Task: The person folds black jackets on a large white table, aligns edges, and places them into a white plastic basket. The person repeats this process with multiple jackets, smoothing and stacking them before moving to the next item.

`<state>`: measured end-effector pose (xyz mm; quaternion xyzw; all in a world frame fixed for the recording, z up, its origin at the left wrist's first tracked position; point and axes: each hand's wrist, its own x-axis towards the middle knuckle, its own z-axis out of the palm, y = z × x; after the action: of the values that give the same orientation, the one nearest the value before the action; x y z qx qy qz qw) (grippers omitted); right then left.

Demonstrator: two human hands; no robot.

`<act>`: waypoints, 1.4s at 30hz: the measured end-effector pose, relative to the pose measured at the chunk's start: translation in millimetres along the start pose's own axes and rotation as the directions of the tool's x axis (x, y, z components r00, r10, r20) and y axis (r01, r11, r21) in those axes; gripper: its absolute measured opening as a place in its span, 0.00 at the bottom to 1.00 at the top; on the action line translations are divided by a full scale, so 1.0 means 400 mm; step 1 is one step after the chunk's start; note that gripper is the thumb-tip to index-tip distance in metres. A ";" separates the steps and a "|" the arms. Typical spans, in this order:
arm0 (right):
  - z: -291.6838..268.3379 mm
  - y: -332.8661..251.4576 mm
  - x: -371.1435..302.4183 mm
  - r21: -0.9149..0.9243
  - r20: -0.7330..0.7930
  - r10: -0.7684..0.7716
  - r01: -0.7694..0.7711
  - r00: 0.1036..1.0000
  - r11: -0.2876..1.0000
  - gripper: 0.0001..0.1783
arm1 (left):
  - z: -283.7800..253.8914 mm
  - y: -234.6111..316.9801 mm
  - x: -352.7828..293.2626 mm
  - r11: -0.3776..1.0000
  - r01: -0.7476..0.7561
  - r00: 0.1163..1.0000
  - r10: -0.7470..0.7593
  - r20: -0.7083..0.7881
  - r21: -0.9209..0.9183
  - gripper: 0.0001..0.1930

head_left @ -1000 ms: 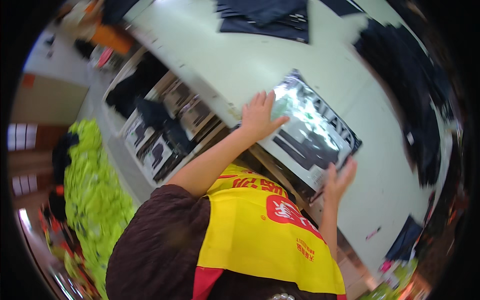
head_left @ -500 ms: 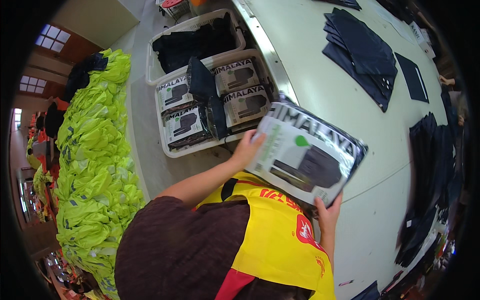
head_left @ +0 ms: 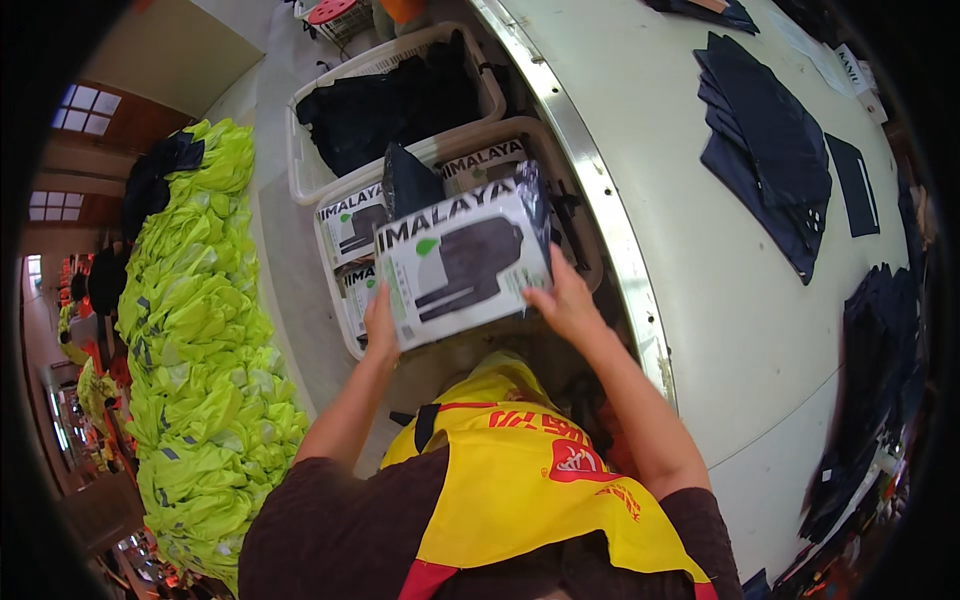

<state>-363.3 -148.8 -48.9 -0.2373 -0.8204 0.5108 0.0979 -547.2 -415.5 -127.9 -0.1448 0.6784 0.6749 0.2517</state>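
Head view. The person stands at the edge of a long pale work table [head_left: 700, 260], wearing a yellow apron with red print [head_left: 520, 480] over a dark brown top. Both hands grip 1 flat clear-plastic packet with a white printed card and a folded dark garment inside [head_left: 462, 262]: the left hand [head_left: 380, 328] is closed on its lower left corner, the right hand [head_left: 568, 305] is closed on its lower right edge, fingers under the packet. The packet is held in the air, tilted, directly above a white plastic crate [head_left: 585, 215] that stands on the floor just beside the table. That crate already shows at least 3 like packets [head_left: 350, 220] standing on edge, so packing looks partly done (the held packet is not yet in). A 2nd white crate [head_left: 395, 105] behind it holds loose dark garments. More folded dark garments [head_left: 770, 150] lie unpacked on the table. A heap of fluorescent yellow vests [head_left: 200, 330] lies to the person's left.
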 end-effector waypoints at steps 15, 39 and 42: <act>0.046 0.095 -0.324 -0.340 0.291 0.420 -0.318 0.859 0.885 0.23 | 0.179 -0.242 0.276 0.245 -0.622 0.689 -0.279 0.669 0.743 0.17; 0.900 0.405 -1.595 0.921 0.002 0.987 -0.384 -0.162 -0.065 0.18 | 0.567 -0.735 -1.637 0.473 -0.354 -0.922 -0.322 0.216 -0.807 0.18; 0.902 0.489 -1.760 0.948 -0.005 0.967 -0.309 -0.256 -0.077 0.16 | 0.551 -0.889 -1.795 0.351 -0.222 -0.939 -0.328 0.102 -0.910 0.31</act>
<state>159.0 -707.5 -330.0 -0.8472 -0.0282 0.4970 0.1853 272.6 -317.1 -34.0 -0.9723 0.0478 -0.1090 -0.2010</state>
